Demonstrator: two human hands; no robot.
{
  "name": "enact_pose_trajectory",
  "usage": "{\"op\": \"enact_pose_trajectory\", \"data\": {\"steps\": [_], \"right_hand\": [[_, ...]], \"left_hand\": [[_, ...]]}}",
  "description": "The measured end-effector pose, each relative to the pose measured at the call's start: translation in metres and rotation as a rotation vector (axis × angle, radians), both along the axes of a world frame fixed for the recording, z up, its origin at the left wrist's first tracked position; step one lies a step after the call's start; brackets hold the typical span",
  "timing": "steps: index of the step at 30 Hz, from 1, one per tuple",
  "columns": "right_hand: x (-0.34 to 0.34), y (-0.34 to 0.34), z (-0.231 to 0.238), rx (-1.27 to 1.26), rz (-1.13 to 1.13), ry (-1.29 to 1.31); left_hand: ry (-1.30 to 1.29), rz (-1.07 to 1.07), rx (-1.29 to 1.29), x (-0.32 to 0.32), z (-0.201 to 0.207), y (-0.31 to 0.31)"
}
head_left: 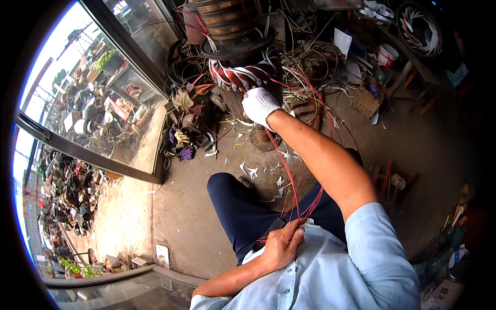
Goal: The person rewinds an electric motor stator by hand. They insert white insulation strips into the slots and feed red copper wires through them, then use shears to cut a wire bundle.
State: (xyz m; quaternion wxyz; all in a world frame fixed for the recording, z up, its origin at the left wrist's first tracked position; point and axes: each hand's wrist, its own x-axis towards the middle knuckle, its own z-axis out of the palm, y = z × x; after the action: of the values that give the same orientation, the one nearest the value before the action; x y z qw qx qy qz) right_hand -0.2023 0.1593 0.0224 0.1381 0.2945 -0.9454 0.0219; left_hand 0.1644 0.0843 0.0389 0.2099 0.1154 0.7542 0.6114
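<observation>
My bare left hand is closed around a bundle of red wires close to my shirt front. From there the wires run up toward a motor rotor standing on end in front of me. White and red windings wrap its upper part, and copper-coloured slip rings sit above a dark disc. My right hand, in a white knit glove, reaches to the rotor's side just below the windings. Its fingers are curled against the rotor, and what they hold, if anything, is hidden.
Loose wires tangle behind and right of the rotor. Work gloves and rags lie at its left. White paper scraps litter the floor. A glass door frame stands left, and a white-red bucket sits far right.
</observation>
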Motion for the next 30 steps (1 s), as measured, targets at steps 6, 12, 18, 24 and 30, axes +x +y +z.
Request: {"op": "enact_pose_trajectory", "data": {"steps": [6, 12, 18, 24, 30], "right_hand": [[0.125, 0.056, 0.045, -0.686, -0.063, -0.337], [0.254, 0.149, 0.091, -0.552, 0.216, -0.248], [0.344, 0.167, 0.080, -0.285, 0.187, -0.449], [0.392, 0.242, -0.012, -0.104, -0.062, -0.645], [0.365, 0.251, 0.013, -0.418, -0.298, -0.426]], "left_hand": [[0.311, 0.329, -0.112, -0.055, -0.042, -0.050], [0.066, 0.301, 0.201, -0.135, -0.025, -0.021], [-0.266, 0.464, 0.758, -0.217, 0.004, 0.006], [-0.300, 0.664, 0.866, -0.247, -0.005, 0.007], [-0.202, 0.596, 0.796, -0.196, -0.040, 0.010]]}}
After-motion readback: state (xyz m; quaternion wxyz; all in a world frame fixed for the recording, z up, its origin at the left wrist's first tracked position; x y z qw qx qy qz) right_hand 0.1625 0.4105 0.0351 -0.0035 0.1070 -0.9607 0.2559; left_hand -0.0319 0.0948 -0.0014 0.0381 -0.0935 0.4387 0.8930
